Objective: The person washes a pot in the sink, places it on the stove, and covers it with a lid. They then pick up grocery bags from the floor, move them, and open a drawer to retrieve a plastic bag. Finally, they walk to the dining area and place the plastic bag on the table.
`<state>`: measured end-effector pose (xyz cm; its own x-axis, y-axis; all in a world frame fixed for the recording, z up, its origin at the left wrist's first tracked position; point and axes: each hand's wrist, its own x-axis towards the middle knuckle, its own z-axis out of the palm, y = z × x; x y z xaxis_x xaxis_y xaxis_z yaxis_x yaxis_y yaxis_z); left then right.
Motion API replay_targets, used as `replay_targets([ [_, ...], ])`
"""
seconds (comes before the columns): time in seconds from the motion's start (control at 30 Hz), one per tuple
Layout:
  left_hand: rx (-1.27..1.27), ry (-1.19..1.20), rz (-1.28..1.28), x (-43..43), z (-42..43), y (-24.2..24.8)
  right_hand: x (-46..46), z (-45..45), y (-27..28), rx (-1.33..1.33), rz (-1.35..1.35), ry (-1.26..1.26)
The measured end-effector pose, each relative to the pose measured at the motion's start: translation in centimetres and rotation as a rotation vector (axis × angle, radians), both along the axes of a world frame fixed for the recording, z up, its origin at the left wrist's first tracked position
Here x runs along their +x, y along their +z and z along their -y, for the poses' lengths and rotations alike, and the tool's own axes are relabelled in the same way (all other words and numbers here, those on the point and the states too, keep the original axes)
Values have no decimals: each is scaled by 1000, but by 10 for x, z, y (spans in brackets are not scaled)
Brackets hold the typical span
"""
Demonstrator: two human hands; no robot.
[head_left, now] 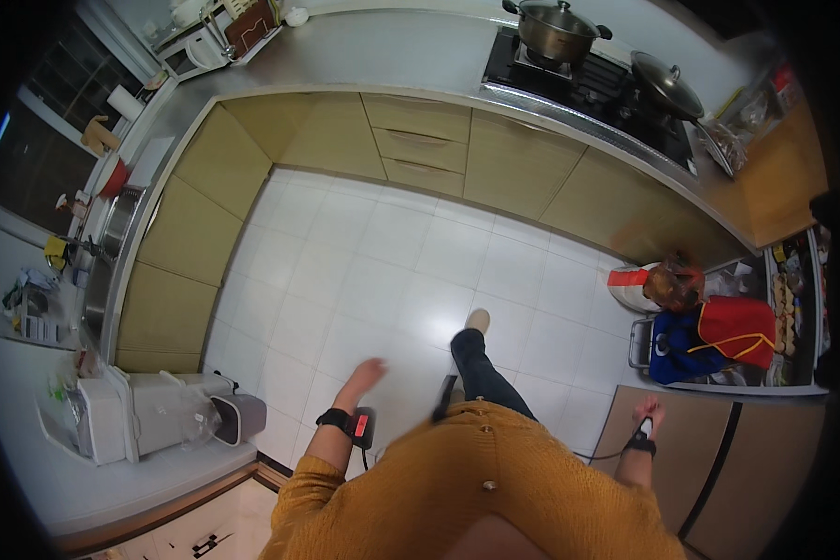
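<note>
My left hand (368,376) hangs over the white tiled floor (399,280), slightly blurred, and nothing shows in it. On that wrist sits a black strap with a small device (362,426) bearing a red light. At the right, my right hand (648,411) is beside a brown cabinet panel (672,448); its fingers look curled, and whether they hold anything cannot be made out. That wrist also wears a black strap, with a cable running from it. One shoe (478,320) is ahead of me on the tiles.
A counter (392,56) with a gas stove (602,84), a lidded pot (556,31) and a lidded pan (665,84) curves ahead. A sink (99,294) and grey bin (241,418) are left. Bags (735,329) lie near an egg-filled rack at the right.
</note>
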<state>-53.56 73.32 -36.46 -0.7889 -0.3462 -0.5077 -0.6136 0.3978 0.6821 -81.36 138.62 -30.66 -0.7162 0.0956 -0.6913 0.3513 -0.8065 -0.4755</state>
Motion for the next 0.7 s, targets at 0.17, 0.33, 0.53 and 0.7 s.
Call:
replay_targets([
  [0.17,9,163,105,16,40,-5,-129,125,-26,80,81,275],
  [0.33,236,573,316,33,45,27,-230,270,-64,-130,92,582],
  [0.53,431,858,282,15,48,59,-295,483,-60,207,212,827],
  [0.7,502,874,406,6,87,52,-307,640,-54,278,182,939],
])
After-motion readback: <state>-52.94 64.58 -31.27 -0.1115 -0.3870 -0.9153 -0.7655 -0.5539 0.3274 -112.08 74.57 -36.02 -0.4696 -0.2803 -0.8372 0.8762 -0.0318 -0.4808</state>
